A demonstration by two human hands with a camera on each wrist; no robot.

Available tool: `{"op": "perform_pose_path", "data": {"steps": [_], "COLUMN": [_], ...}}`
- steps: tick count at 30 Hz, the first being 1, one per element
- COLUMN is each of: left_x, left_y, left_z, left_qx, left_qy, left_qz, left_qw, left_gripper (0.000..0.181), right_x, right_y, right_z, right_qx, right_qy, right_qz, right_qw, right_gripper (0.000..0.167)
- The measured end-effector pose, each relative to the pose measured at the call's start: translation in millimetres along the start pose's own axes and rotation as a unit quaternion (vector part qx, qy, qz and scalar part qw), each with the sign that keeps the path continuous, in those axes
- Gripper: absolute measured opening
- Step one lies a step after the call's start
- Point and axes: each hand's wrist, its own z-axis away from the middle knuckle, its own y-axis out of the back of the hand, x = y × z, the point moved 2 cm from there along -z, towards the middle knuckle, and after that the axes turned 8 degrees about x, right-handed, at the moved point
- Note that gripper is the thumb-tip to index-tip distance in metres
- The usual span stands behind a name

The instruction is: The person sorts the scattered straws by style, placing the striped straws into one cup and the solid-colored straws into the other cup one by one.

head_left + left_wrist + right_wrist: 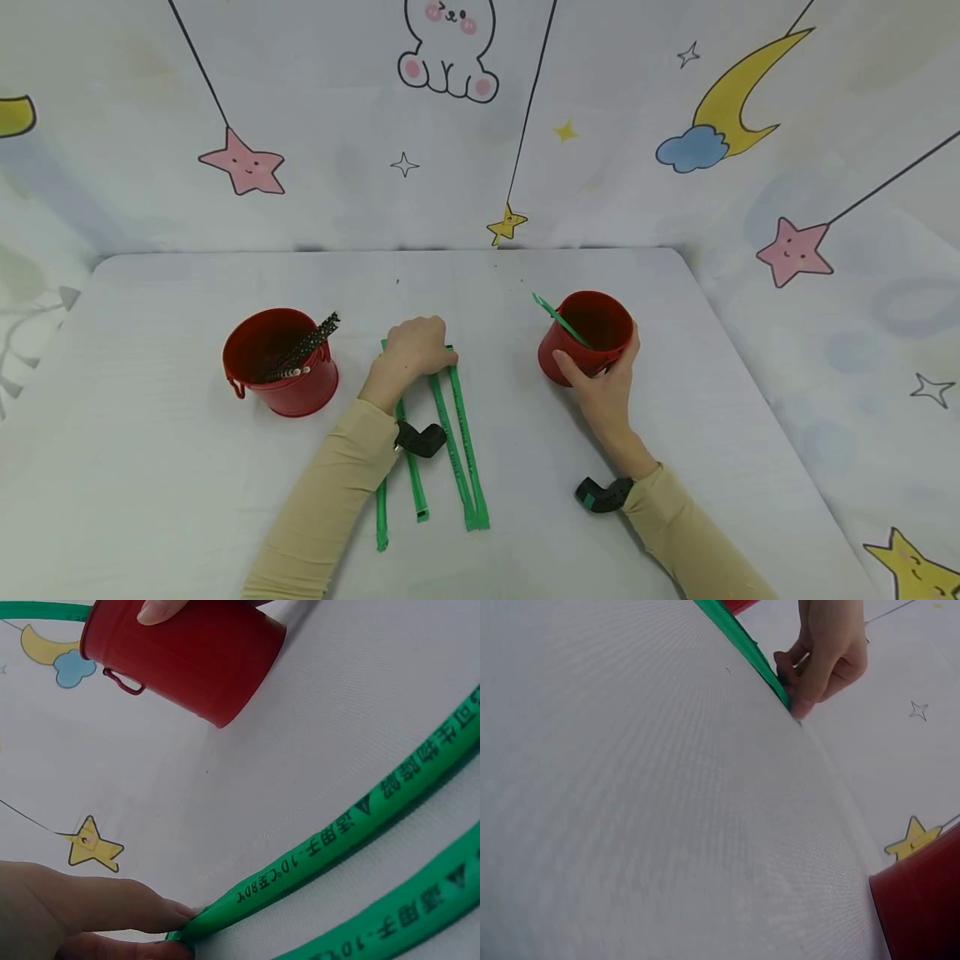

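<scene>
The left hand (pixel 414 346) has its thumb and fingers pressed together on the far end of the outermost green straw (pixel 468 450), with little gap left between them, and the left wrist view shows this pinch near the tip. This straw lies on the table (pixel 532 467), between the two buckets. Its long axis runs from the pinched far end toward the person, and it turns slightly to the right at its near end. Just beside it, on the left, a second straw (pixel 452 450) runs almost the same way; their near ends meet, and they make a narrow V which opens toward the far side. Further left there are a third straw (pixel 415 483), also pointing at the person and a little to the right, and a fourth straw (pixel 382 517), more straight, partly hidden under the sleeve (pixel 330 492). The right hand (pixel 609 392) holds the right red bucket (pixel 555 354), with the thumb and fingers spread wide and curved around its near side. In this bucket a green stick (pixel 551 312) leans on the rim, its upper end pointing far and left. The left red bucket (pixel 307 396) stands well apart from it, and a black patterned stick (pixel 317 335) in it points far and right.
</scene>
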Motion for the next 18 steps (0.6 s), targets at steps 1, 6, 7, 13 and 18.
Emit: {"op": "perform_pose_path", "data": {"steps": [1, 6, 7, 13, 18], "left_x": [0.1, 0.4, 0.3, -0.5, -0.9], "left_y": [-0.3, -0.2, -0.3, -2.0, -4.1], "left_z": [-0.1, -0.7, -1.0, -2.6, -3.9], "left_qx": [0.000, 0.000, 0.000, 0.006, 0.012], "left_qy": [0.002, 0.009, 0.010, 0.014, 0.024], "left_qz": [0.001, 0.009, 0.011, 0.016, 0.018], "left_qw": [1.0000, 0.9999, 0.9999, 0.9998, 0.9995], "left_gripper": [0.042, 0.042, 0.042, 0.045, 0.046], "right_x": [-0.3, -0.7, -0.6, 0.1, -0.2], "right_y": [0.0, 0.1, 0.4, 1.3, 0.8], "right_z": [0.3, 0.5, 0.4, 1.0, 0.6], "right_qx": [0.000, 0.000, 0.000, 0.001, -0.001], "right_qy": [-0.001, -0.001, -0.001, -0.008, -0.012], "right_qz": [0.002, 0.004, 0.005, 0.008, 0.007], "right_qw": [1.0000, 1.0000, 1.0000, 0.9999, 0.9999], "right_gripper": [0.091, 0.091, 0.091, 0.092, 0.091]}}
